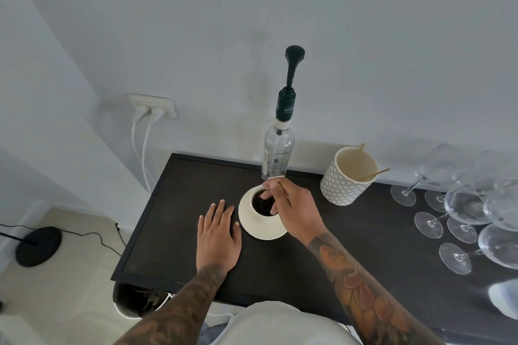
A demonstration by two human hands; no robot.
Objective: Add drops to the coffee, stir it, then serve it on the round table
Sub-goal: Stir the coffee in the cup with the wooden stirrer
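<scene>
Cream cup point(259, 221) of coffee, right hand point(294, 211) apparently pinching stirrer, left hand point(218, 235) flat.

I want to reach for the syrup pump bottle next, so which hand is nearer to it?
The right hand. It is over the coffee cup, just in front of the pump bottle. The left hand lies flat on the dark table, left of the cup and farther away.

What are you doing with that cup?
A person is stirring coffee. The right hand holds a thin stirrer dipped into the cream cup, which sits on its saucer on a dark table. The left hand rests flat on the table beside the saucer. A pump bottle stands behind the cup. The coffee has not been served yet.
</scene>
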